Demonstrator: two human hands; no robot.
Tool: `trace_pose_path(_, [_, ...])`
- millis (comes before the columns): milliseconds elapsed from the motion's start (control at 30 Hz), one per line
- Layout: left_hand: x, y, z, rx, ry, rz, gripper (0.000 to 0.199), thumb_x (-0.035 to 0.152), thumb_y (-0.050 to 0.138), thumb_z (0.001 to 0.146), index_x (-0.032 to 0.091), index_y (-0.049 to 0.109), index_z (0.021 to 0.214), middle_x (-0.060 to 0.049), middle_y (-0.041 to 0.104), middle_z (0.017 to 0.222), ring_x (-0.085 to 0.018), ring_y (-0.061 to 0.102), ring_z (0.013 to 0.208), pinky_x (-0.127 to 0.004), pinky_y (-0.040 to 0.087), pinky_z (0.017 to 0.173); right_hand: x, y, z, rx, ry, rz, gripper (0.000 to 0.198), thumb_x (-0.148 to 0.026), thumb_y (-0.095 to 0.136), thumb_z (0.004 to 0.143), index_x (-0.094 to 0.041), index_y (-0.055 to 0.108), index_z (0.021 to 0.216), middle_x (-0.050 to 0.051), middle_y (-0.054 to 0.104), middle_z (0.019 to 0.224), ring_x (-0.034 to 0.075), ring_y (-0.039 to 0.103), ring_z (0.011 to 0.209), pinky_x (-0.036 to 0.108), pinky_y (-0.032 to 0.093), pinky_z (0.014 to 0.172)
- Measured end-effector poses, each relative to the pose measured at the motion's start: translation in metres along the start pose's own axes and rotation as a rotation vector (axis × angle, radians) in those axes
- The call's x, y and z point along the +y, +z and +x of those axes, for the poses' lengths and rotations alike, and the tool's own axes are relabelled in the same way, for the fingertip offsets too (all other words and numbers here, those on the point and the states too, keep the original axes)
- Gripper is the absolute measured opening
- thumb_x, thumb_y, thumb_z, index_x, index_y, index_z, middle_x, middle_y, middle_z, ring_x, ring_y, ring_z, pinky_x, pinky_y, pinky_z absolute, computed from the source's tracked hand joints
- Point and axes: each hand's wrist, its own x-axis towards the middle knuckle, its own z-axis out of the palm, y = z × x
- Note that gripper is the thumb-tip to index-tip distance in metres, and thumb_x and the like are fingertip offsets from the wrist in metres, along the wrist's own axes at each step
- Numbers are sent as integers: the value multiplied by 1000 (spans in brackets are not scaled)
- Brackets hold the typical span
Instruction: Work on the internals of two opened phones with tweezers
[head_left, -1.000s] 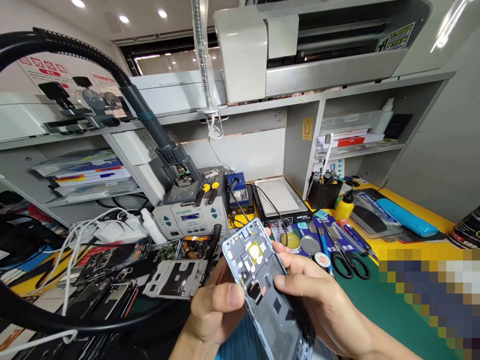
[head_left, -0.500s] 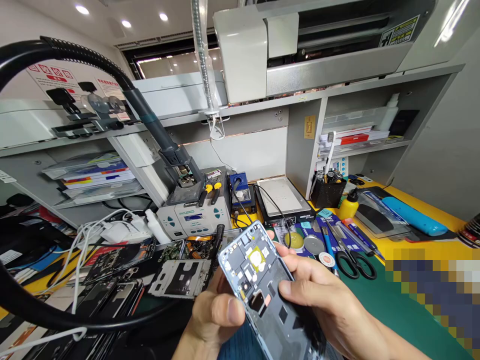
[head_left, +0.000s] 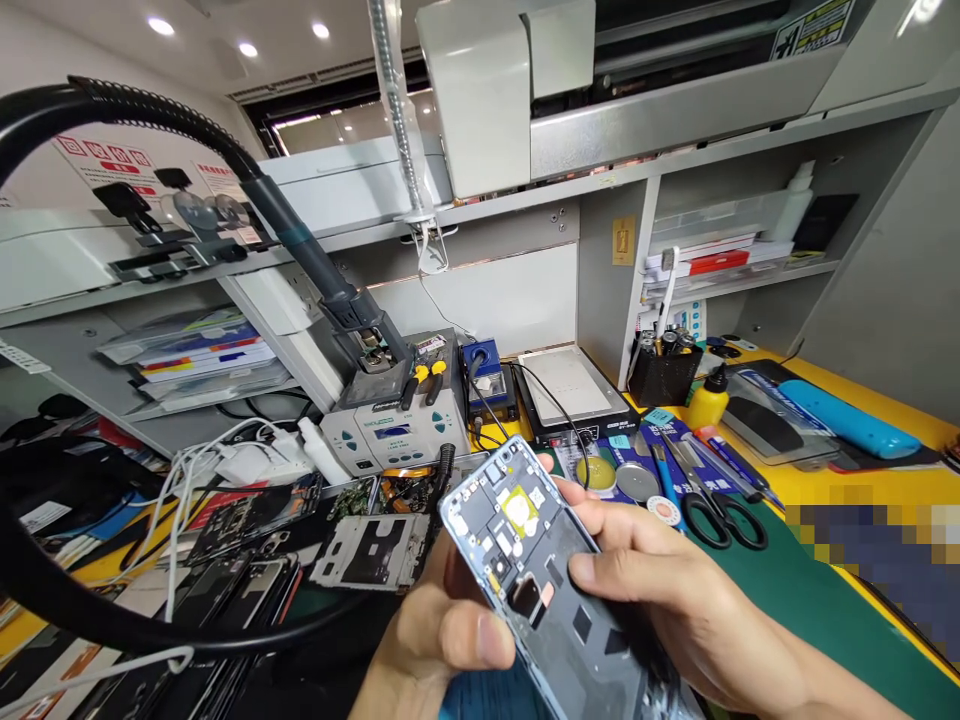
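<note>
A phone frame (head_left: pixel 551 590) with a blue-grey rim tilts up in front of me, its inner side facing the camera. Small parts, a yellow patch and a square hole show on its upper half; the lower end runs out of view. My left hand (head_left: pixel 450 635) grips the left edge, thumb along the rim, with the other fingers mostly hidden behind. From the right, my right hand (head_left: pixel 660 575) holds the opposite edge, its thumb lying on the dark inner face and its fingers around the back.
Scissors (head_left: pixel 721 508) and a blue-handled tool lie on the green mat (head_left: pixel 780 590) at right. Behind stand a rework station (head_left: pixel 390 440), a flat heating plate (head_left: pixel 566 385) and a yellow bottle (head_left: pixel 707 398). Phone parts (head_left: pixel 371 552) and white cables (head_left: pixel 176 520) crowd the left; a thick black hose (head_left: pixel 180 105) arches above.
The view has shifted slightly. Both hands and the phone frame sit a little farther right and keep the same grip; the left thumb is slightly lower along the rim.
</note>
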Motion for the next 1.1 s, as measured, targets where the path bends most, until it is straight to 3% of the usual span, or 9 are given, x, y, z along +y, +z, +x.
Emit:
trace_pose_path(200, [-1,2,1,2,9,-21,78,32,86,63,28,58,136,-10,62,139,-42,44,140,-57,31,116,-4,-4,2,-10,4,55,15,-24,67,81,-14,78,86,7,68,101,19,60,88,27,47,79])
trace_pose_path(433, [-2,-1,-3,-25,-48,6,80,31,82,67,31,51,141,-12,59,143,-41,56,127,-55,41,105,-7,-7,4,35,100,65,20,-29,73,76,-11,76,85,8,67,90,18,59,77,27,46,74])
trace_pose_path(633, [-1,-2,-2,-42,-2,16,77,31,85,67,31,56,139,-9,58,143,-41,46,137,-54,36,113,-8,-7,2,8,100,114,19,-26,75,74,-11,78,83,7,68,90,16,61,74,26,47,71])
trace_pose_path(767, [0,-2,-3,-25,-28,14,76,30,83,66,30,57,138,-9,58,143,-41,49,135,-54,37,112,-9,-6,3,2,128,110,28,-27,74,75,-9,78,96,8,70,88,16,61,73,25,47,69])
trace_pose_path(933, [0,1,-1,-31,3,31,72,29,78,67,28,59,136,-9,60,141,-41,51,133,-54,38,110,-9,-8,5,1,96,103,19,-24,72,75,-11,78,88,7,71,90,17,62,77,25,47,75])
trace_pose_path(1100, [-1,1,-1,-49,22,20,71,29,75,69,30,56,138,-10,60,140,-41,53,131,-54,43,103,-8,-9,4,9,136,99,28,-26,74,75,-9,77,97,7,70,89,16,62,74,25,47,73])
